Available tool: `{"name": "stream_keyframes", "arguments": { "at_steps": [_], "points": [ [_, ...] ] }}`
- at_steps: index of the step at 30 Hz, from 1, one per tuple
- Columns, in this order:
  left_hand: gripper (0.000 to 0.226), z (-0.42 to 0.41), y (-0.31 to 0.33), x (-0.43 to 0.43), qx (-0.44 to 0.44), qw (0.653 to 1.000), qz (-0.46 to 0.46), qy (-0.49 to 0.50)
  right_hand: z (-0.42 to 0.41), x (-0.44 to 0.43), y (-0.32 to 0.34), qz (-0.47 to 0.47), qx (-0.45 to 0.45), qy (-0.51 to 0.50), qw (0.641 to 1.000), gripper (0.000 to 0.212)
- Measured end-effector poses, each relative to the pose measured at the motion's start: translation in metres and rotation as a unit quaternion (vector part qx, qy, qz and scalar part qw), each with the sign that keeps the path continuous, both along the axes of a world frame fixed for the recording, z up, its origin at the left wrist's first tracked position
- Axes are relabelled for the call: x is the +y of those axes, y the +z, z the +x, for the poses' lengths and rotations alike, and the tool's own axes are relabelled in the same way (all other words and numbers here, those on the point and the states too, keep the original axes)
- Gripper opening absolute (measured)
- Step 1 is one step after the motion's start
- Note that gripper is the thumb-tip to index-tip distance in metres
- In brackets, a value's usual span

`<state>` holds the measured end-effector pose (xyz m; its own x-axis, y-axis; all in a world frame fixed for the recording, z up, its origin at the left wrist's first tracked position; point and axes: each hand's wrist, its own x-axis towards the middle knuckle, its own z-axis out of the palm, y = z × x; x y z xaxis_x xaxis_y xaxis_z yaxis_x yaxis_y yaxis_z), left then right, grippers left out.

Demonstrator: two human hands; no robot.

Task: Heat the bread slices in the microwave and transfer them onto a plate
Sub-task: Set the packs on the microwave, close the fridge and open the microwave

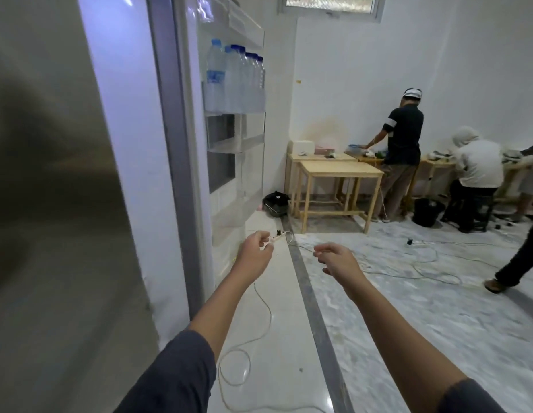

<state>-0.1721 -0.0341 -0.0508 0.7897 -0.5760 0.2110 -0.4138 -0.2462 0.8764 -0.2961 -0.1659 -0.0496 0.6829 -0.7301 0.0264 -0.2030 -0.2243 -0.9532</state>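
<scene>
White walls, a pale marble floor [408,293] and a small window [330,3] high up: that is the room from the head camera, the only view on offer.

An open fridge door [181,144] fills the left side, with water bottles [234,79] lined up on its upper door shelf and the shelves below them looking bare. Further left is a grey panel, too blurred to identify.

Both arms are stretched out in front. The left hand [254,251] hangs just beside the lower edge of the door, fingers loosely curled, thumb close to forefinger, holding nothing. The right hand [336,260] floats over the floor, apart from the left, fingers softly curved and also empty.

A power strip [278,236] lies on the floor beyond the left hand, and a thin cable [259,323] loops back along the floor toward the camera.

At the back wall stand wooden tables [339,169], and a person in a dark shirt [403,135] works at the far edge of 1 of them. Others sit to the right.

Now the task's things: no bread slices, no microwave and no plate in view anywhere. So I'd call this the very start, the fetching step, with 0 slices in hand. Whether the bread sits inside the fridge, I cannot tell.

The next move likely calls for finding the bread, gripping it gently, then locating the microwave.
</scene>
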Motion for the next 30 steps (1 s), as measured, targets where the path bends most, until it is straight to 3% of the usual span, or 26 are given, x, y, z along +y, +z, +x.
{"name": "stream_keyframes", "arguments": {
  "at_steps": [7,16,30],
  "points": [
    [0.033,0.141,0.021,-0.120,-0.023,1.000,-0.010,-0.010,0.136,-0.120,0.014,0.012,-0.006,-0.014,1.000,0.022],
    [0.035,0.248,0.018,-0.257,-0.021,1.000,-0.004,-0.011,0.234,-0.258,0.009,0.023,0.002,-0.024,0.999,0.021],
    [0.031,0.405,0.036,-0.484,-0.054,0.996,-0.001,0.074,0.423,-0.502,0.011,0.000,0.006,0.092,0.996,0.024]
  ]
}}
